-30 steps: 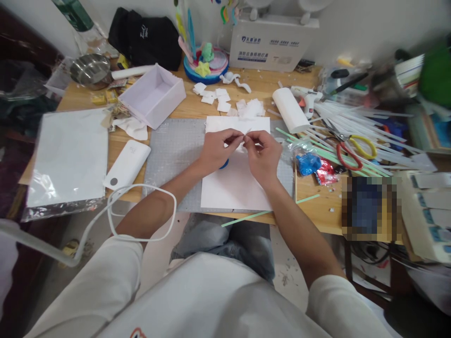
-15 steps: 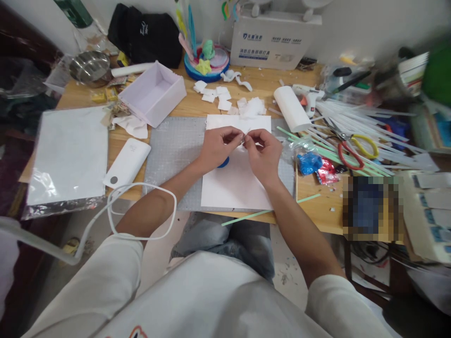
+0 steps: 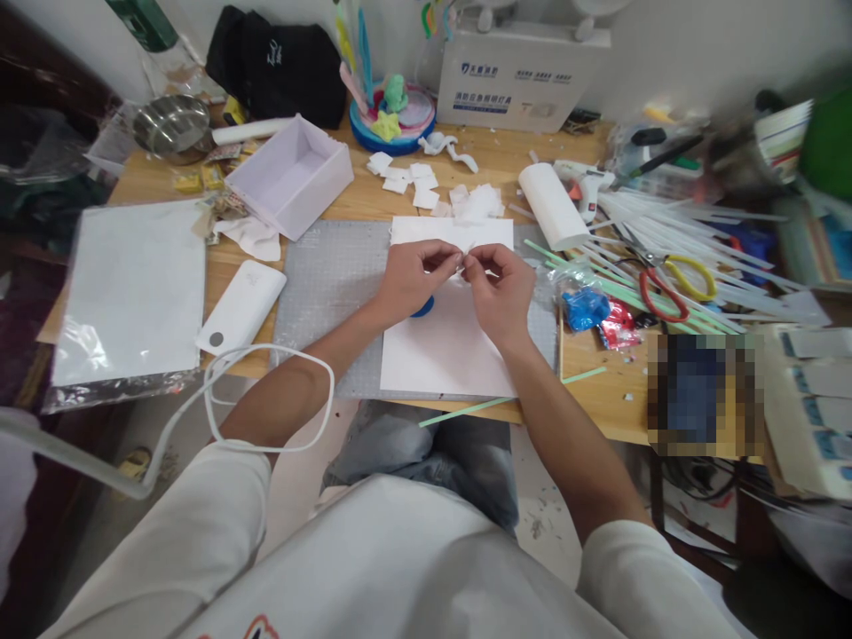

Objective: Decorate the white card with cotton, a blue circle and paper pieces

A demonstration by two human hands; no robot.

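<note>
Above a white sheet of paper (image 3: 445, 359), my left hand (image 3: 414, 280) and my right hand (image 3: 500, 288) meet with thumbs and index fingers pinched. Between the fingertips is something tiny and pale that I cannot make out. Partly hidden beneath my left hand, a small blue round thing (image 3: 423, 307) lies on the paper. The paper rests on a grey cutting mat (image 3: 326, 284). Just beyond the fingertips is a pile of small white paper pieces (image 3: 477, 204).
On the left are a lilac box (image 3: 319, 182), a white power bank (image 3: 243, 306) and a looping white cable (image 3: 331, 399). To the right lie a white roll (image 3: 554, 206), scissors (image 3: 685, 280), a glue gun (image 3: 591, 191), glue-stick-like rods (image 3: 692, 231) and blue clay in wrap (image 3: 586, 309).
Both hands stay almost in place, fingertips still together. The whole view has shifted very slightly.
</note>
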